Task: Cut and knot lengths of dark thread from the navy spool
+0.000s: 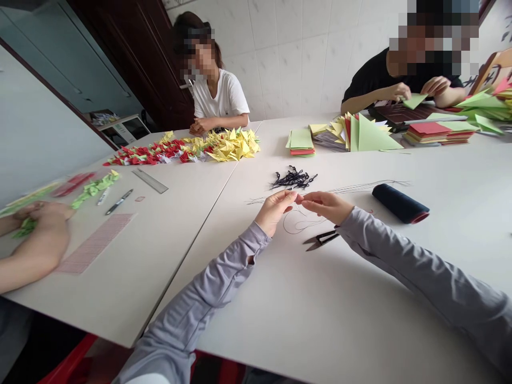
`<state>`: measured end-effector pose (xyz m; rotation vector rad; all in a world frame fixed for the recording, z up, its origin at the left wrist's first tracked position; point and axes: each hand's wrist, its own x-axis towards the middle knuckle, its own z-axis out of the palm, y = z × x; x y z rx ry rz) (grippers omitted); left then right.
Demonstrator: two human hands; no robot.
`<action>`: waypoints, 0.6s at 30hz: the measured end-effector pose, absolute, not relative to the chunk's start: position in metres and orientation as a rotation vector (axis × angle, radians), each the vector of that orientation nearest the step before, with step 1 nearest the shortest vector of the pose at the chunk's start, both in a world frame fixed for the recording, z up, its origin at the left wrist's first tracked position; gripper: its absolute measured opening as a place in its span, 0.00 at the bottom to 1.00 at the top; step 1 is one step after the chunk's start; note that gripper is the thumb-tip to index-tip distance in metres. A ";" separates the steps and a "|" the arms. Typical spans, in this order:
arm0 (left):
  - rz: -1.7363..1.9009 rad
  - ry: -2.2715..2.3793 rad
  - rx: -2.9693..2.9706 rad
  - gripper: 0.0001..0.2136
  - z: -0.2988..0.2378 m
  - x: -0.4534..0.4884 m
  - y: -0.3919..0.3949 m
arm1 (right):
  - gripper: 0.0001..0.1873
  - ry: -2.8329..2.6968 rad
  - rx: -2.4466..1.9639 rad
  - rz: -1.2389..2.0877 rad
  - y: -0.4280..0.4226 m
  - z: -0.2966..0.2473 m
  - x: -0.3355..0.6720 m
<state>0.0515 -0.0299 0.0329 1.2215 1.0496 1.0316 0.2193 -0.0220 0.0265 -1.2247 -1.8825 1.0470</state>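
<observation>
My left hand (275,209) and my right hand (327,206) meet fingertip to fingertip above the white table (304,298). Both pinch a thin thread (298,223) that loops down onto the table under them. Small black snips (322,239) lie just below my right wrist. A pile of short black thread pieces (294,179) sits a little beyond my fingers. A dark blue thread spool (400,204) lies on its side to the right. Both arms wear grey sleeves.
Folded yellow and red paper pieces (188,149) lie in a row at the far left, stacks of green and red paper (360,136) at the far right. Three other people sit around. A ruler (150,181), a pen (119,202) and a co-worker's hands (40,218) are at left.
</observation>
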 end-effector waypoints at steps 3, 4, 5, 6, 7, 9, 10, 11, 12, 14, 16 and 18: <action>1.008 1.057 1.242 0.12 0.034 0.052 -0.032 | 0.21 -1.674 -1.244 1.329 -0.022 0.021 0.212; 1.002 1.054 1.251 0.12 0.034 0.051 -0.032 | 0.20 -1.600 -1.238 1.368 -0.021 0.019 0.211; 0.998 1.046 1.257 0.12 0.033 0.051 -0.032 | 0.20 -1.526 -1.230 1.401 -0.021 0.019 0.211; 0.994 1.035 1.257 0.12 0.032 0.051 -0.031 | 0.19 -1.452 -1.220 1.442 -0.022 0.019 0.211; 0.994 1.021 1.246 0.12 0.031 0.051 -0.030 | 0.18 -1.378 -1.202 1.493 -0.023 0.020 0.211; 1.002 0.988 1.186 0.12 0.028 0.050 -0.028 | 0.17 -1.234 -1.143 1.613 -0.025 0.023 0.212; 1.010 0.965 1.138 0.12 0.026 0.050 -0.026 | 0.17 -1.180 -1.101 1.675 -0.026 0.026 0.212; 1.020 0.936 1.082 0.12 0.024 0.049 -0.025 | 0.17 -1.151 -1.053 1.735 -0.026 0.028 0.213; 1.036 0.904 1.023 0.11 0.022 0.047 -0.023 | 0.18 -1.156 -1.011 1.791 -0.026 0.031 0.216; 1.082 0.858 0.909 0.11 0.020 0.042 -0.020 | 0.19 -1.286 -0.974 1.876 -0.023 0.037 0.225; 1.129 0.870 0.836 0.10 0.018 0.032 -0.016 | 0.20 -1.554 -1.009 1.897 -0.016 0.044 0.244; 1.172 0.944 0.806 0.10 0.017 0.021 -0.012 | 0.19 -1.823 -1.096 1.816 -0.008 0.053 0.272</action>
